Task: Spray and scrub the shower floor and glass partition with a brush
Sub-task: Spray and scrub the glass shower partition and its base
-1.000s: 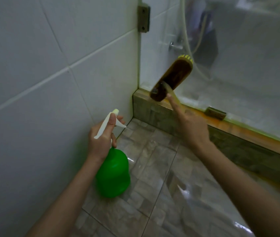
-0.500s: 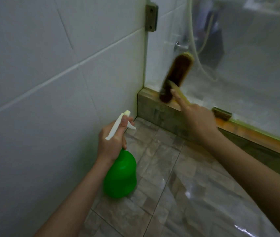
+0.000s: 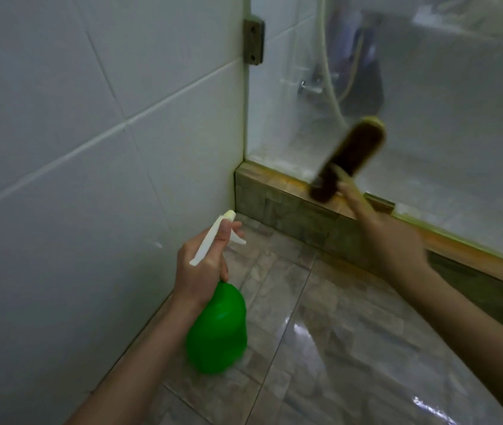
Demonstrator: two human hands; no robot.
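Left hand (image 3: 204, 265) is nearest, clamped round the neck of the green spray bottle (image 3: 218, 335), with the white nozzle aimed at the corner. No mist visible. The bottle hangs just above the shower floor (image 3: 336, 332), near the white tiled wall (image 3: 90, 148), roughly where it was a second ago, so spraying looks paused. The floor is grey-brown stone tile, wet, with light glints.

Right hand (image 3: 388, 237) is further out, fingers wrapped on the pale handle of the brush (image 3: 343, 154). Over the last second the brush has slid right along the bottom strip of the glass partition (image 3: 443, 124), away from the wall corner and toward the small metal clamp (image 3: 379, 202). Hand and brush are both motion-blurred. Judged from that, this is a scrub stroke on the glass's lower edge, working along it. The upper glass and the floor likely still need doing.

The brush has a long oval head, dark brown, with a pale yellow rim at the top end. It tilts up and right, its lower end just over the stone curb (image 3: 274, 197) and its upper end in front of the glass. Cannot tell through the blur if the bristles press the pane.

The glass is cloudy with a whitish film, and an orange stain line runs along the curb top. A hinge bracket (image 3: 253, 41) sits on the glass edge at the wall. A hose (image 3: 328, 72) shows faintly behind the glass.
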